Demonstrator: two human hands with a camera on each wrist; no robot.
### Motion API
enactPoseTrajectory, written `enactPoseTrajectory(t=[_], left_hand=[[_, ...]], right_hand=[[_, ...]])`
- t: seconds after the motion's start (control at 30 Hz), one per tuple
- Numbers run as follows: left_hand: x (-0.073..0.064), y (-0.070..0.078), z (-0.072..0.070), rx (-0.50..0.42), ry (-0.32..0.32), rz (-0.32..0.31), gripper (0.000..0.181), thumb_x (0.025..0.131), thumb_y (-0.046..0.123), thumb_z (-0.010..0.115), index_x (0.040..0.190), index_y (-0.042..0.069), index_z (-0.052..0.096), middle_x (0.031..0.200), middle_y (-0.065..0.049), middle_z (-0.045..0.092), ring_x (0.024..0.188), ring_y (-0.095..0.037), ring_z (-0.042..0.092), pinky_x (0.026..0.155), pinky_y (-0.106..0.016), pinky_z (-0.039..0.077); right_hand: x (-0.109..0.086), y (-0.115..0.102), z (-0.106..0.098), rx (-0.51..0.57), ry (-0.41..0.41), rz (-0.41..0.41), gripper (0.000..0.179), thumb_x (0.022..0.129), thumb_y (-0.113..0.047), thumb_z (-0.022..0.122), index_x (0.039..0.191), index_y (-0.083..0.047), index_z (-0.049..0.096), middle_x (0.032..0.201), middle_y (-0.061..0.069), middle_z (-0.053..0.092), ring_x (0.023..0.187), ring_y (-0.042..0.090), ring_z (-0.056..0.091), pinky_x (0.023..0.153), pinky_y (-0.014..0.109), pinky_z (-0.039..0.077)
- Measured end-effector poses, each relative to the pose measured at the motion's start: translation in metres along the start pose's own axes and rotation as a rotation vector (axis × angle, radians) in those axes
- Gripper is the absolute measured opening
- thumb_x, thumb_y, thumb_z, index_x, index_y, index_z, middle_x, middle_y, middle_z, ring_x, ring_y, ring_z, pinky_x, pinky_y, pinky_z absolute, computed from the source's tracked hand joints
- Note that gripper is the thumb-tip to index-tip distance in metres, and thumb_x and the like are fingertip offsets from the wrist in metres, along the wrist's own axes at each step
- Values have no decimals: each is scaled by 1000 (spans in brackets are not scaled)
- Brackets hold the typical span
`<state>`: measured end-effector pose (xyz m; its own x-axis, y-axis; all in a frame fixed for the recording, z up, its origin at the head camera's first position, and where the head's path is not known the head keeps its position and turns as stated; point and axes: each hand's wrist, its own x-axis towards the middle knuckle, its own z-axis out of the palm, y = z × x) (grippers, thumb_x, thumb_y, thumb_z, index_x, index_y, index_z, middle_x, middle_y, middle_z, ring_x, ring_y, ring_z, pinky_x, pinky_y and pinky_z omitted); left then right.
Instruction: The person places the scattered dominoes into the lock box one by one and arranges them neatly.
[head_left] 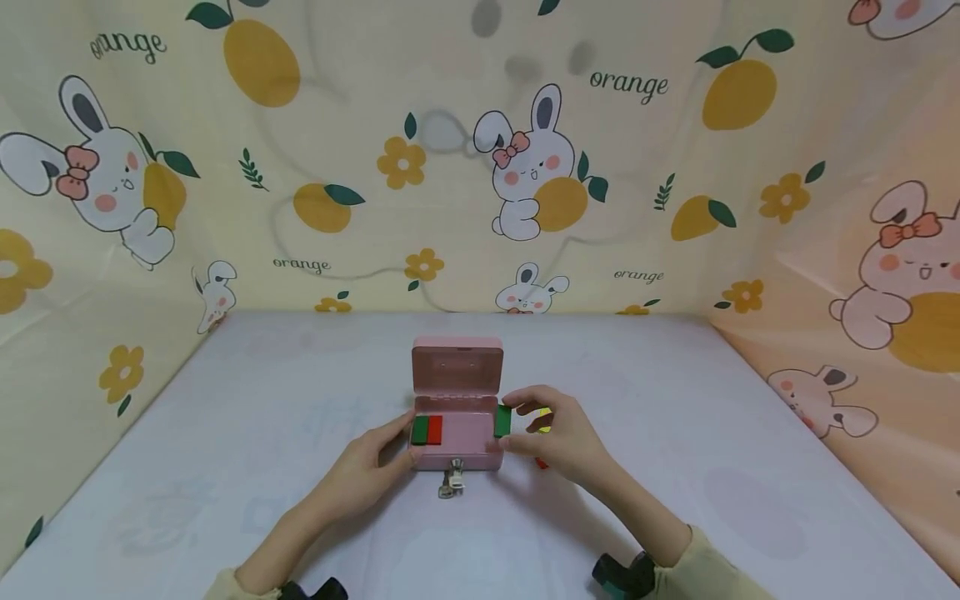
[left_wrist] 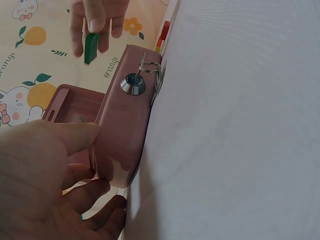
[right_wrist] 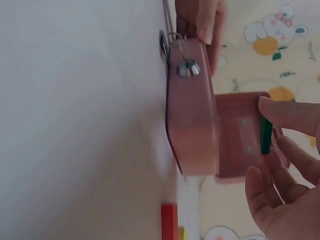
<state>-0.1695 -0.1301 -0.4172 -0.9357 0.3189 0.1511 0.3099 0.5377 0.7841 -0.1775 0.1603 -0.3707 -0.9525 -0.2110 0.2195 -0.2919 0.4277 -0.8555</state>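
A small pink metal cash box stands on the white table with its lid raised. Keys on a ring hang from the lock in its front. Inside, at the left, a green block lies beside a red block. My left hand holds the box at its left side, thumb at the front top edge. Between thumb and fingers my right hand pinches another green block, above the box's right end.
Beyond my right hand, a yellow block and a red block lie on the table right of the box, partly hidden. A cloth printed with rabbits and oranges encloses the back and sides.
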Motion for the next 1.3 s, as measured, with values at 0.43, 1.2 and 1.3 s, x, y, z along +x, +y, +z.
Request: enactPoseTrajectory(t=[0.43,1.2,1.3], left_hand=[[0,-1,0,-17,-7,10,64,97,33,64,150,6,41,150,-10,42,139,-31,34,112,-50,28],[-1,-4,1,-20,-4,13,66,97,37,64,151,8,40,150,-9,43,139,-31,34,112,-51,27],[0,-4,1,-19,-1,16,65,97,36,64,151,8,40,149,-9,43,139,-31,34,112,-51,27]], right_hand=[[18,2,35,64,-76,-21,41,74,-10,88,110,-10,70,98,9,64,91,29,61,78,32,55],[30,6,55,-57,-124,-20,44,73,-8,88,112,-11,68,101,4,65,88,21,63,77,30,57],[31,6,56,-61,-131,-27,44,74,-8,88,112,-10,68,101,2,66,89,21,64,77,29,57]])
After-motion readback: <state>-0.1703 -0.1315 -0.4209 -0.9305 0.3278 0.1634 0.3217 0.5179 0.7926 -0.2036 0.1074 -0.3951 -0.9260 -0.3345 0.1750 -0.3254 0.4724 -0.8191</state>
